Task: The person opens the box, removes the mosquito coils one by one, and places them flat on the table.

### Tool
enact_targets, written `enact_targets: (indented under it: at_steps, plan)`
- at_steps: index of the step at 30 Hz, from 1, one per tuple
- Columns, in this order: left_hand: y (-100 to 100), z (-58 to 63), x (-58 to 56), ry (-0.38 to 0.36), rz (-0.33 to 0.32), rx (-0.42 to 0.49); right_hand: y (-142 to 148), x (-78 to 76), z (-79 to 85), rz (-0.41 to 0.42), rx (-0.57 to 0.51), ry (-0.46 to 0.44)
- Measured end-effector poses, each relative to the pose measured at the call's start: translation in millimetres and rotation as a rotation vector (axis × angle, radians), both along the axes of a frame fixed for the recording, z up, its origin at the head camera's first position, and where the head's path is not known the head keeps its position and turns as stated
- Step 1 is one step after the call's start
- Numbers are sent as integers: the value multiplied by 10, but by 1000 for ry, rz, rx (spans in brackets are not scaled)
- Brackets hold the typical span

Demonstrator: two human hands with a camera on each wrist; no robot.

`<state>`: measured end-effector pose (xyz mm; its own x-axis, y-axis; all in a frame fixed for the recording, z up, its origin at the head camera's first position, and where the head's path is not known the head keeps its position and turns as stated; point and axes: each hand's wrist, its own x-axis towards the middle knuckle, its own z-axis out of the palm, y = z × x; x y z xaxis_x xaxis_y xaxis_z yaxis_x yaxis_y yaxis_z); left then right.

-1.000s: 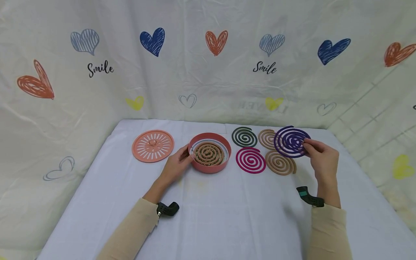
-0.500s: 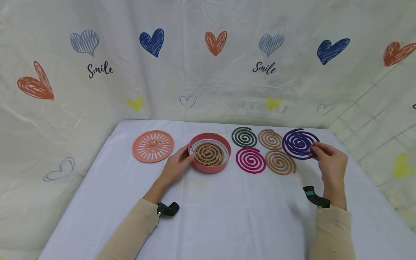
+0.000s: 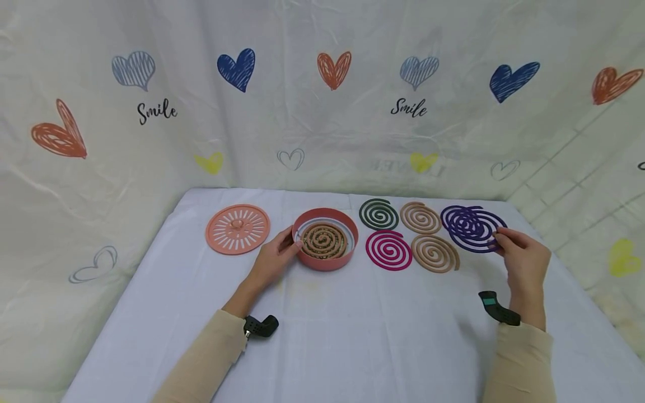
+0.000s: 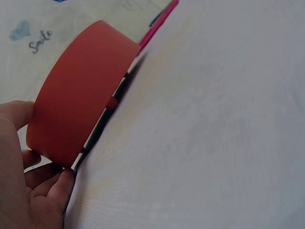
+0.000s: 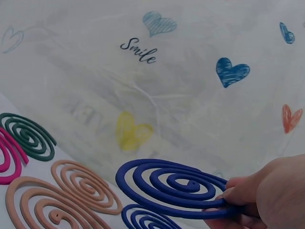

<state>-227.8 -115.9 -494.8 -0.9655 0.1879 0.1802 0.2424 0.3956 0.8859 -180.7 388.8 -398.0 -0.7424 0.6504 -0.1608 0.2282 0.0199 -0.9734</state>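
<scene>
My right hand (image 3: 526, 257) pinches the near right edge of a purple mosquito coil (image 5: 193, 185), which looks blue in the right wrist view. It is held flat above the table's far right part. A second purple coil (image 5: 138, 207) lies under it, partly covered in both views. At the middle, my left hand (image 3: 272, 260) grips the left side of a round red coil holder (image 3: 325, 265), thumb at the rim and fingers around the wall and base. Inside the holder sits a brown speckled coil (image 3: 324, 240).
An orange slotted lid (image 3: 237, 225) with a knob lies left of the holder. To its right lie a green coil (image 3: 379, 215), a pink coil (image 3: 389, 250) and two tan coils (image 3: 435, 253). A curtain (image 3: 322, 129) printed with hearts hangs behind the table.
My right hand has moved right and slightly down with the purple coil, off the tan coils and over the other purple one. My left hand stays on the holder.
</scene>
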Motion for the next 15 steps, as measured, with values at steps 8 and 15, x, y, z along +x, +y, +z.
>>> enact_targets:
  at_steps: [8,15]
  plan:
    - [2,-12,-5,-1,-4,6,107,31,-42,-27,-63,4]
    - [5,-8,-5,-5,0,-4,183,60,-117,-33,-105,8]
